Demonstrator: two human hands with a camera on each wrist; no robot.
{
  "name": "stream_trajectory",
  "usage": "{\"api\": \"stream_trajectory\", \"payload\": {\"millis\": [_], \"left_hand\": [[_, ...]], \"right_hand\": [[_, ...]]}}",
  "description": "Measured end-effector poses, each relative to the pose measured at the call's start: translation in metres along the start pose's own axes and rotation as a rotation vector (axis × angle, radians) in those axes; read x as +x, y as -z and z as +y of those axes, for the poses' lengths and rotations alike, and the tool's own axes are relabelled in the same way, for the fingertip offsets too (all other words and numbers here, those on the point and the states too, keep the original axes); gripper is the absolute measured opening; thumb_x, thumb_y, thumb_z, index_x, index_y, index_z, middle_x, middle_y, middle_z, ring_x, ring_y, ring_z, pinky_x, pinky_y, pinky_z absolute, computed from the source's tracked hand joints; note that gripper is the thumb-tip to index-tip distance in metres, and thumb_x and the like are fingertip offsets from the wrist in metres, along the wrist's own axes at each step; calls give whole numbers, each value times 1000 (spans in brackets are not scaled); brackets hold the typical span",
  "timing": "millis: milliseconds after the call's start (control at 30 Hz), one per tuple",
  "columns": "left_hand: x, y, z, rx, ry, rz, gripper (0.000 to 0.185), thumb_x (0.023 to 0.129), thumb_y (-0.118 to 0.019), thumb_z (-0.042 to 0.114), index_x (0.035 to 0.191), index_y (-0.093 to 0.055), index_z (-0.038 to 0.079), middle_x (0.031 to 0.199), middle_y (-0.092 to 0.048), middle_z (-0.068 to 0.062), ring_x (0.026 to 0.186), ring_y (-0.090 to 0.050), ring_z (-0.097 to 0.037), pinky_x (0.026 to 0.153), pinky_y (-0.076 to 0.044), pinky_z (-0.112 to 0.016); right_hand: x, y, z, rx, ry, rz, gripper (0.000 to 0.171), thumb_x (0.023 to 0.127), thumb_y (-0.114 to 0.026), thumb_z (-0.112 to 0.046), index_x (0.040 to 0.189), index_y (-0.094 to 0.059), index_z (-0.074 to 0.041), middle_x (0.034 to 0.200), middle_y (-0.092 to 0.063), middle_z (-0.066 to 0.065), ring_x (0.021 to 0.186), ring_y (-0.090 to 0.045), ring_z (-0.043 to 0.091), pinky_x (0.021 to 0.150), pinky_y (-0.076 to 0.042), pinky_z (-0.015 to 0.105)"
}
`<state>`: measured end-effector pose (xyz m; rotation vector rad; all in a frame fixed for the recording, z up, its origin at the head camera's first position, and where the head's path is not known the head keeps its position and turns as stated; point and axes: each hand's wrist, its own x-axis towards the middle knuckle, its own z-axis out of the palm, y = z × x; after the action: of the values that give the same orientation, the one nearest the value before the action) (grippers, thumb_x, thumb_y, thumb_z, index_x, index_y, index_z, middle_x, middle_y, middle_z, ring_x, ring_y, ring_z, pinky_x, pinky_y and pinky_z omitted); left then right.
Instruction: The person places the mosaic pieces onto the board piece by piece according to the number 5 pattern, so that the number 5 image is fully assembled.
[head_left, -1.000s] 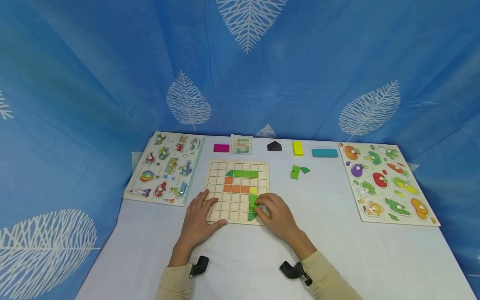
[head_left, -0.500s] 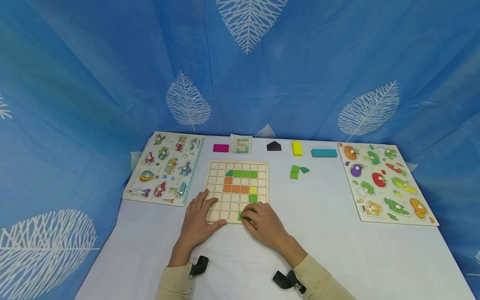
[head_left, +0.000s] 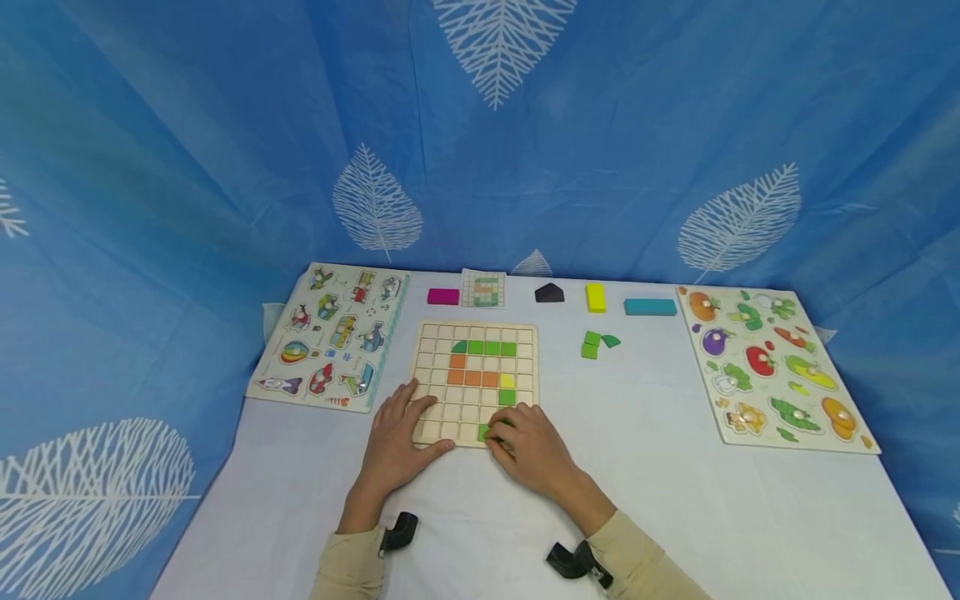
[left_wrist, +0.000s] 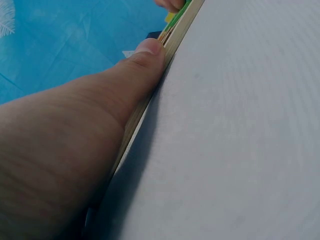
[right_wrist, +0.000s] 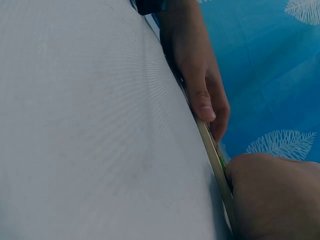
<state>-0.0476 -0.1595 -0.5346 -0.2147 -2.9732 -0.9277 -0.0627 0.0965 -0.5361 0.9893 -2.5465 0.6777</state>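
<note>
Your left hand (head_left: pixel 395 446) lies flat on the near-left corner of the wooden grid board (head_left: pixel 475 384), fingers straight and spread over the empty cells, thumb along the near edge. The left wrist view shows that thumb (left_wrist: pixel 145 57) pressed against the board's edge (left_wrist: pixel 170 42), holding nothing

Your right hand (head_left: pixel 528 450) sits at the near edge of the board, right of centre, fingers curled down onto a green piece (head_left: pixel 486 432) in the bottom row. Only a sliver of green shows under the fingertips, so its shape can't be told. The right wrist view shows the same: knuckles bunched at the board edge (right_wrist: pixel 212 145) with a thin green strip (right_wrist: pixel 221 161) just beside them. Reads as pinching or pressing the piece into a cell; can't tell which

On the board: a green row with a rounded left end up top, orange cells below it forming an L, a yellow quarter piece (head_left: pixel 507 381), and one green square (head_left: pixel 507 397) under that

The white table (head_left: pixel 675 500) also carries three loose green pieces (head_left: pixel 596 343) right of the board, well clear of both hands. Along the far edge sit a magenta block (head_left: pixel 443 296), a pattern card (head_left: pixel 483 289), a black house-shaped block (head_left: pixel 549 292), a yellow block (head_left: pixel 596 297) and a teal block (head_left: pixel 649 307). A vehicle peg puzzle (head_left: pixel 330 336) lies far left, a vegetable peg puzzle (head_left: pixel 772 367) far right
</note>
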Motion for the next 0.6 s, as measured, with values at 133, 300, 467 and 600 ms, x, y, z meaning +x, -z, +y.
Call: {"api": "stream_trajectory", "payload": {"millis": [133, 300, 467, 600], "left_hand": [[0, 0, 1, -2, 7, -7, 77, 78, -81, 58, 140, -57, 19, 167, -30, -13, 155, -24, -39, 122, -23, -64], [1, 0, 1, 2, 12, -16, 77, 78, -80, 58, 141, -56, 19, 168, -29, -13, 156, -22, -37, 124, -20, -62], [0, 0, 2, -1, 13, -17, 77, 78, -81, 57, 140, -57, 19, 167, -29, -14, 155, -23, -38, 123, -21, -63], [1, 1, 1, 1, 9, -17, 77, 79, -80, 57, 141, -56, 19, 167, -29, -14, 156, -23, -38, 123, -22, -64]], "right_hand": [[-1, 3, 8, 46, -43, 39, 5, 91, -75, -20, 87, -74, -24, 99, -70, -7, 82, -57, 11, 70, -42, 27], [-1, 17, 44, 84, -310, 94, 11, 97, -67, -21, 100, -76, -15, 106, -71, 2, 97, -63, 22, 84, -51, 38], [-11, 35, 89, -32, -621, 62, 35, 100, -62, -24, 130, -67, -6, 133, -62, 16, 114, -57, 37, 95, -48, 50], [-13, 39, 109, -96, -680, 32, 45, 102, -58, -27, 140, -60, -2, 145, -53, 21, 118, -52, 42, 96, -47, 54]]}}
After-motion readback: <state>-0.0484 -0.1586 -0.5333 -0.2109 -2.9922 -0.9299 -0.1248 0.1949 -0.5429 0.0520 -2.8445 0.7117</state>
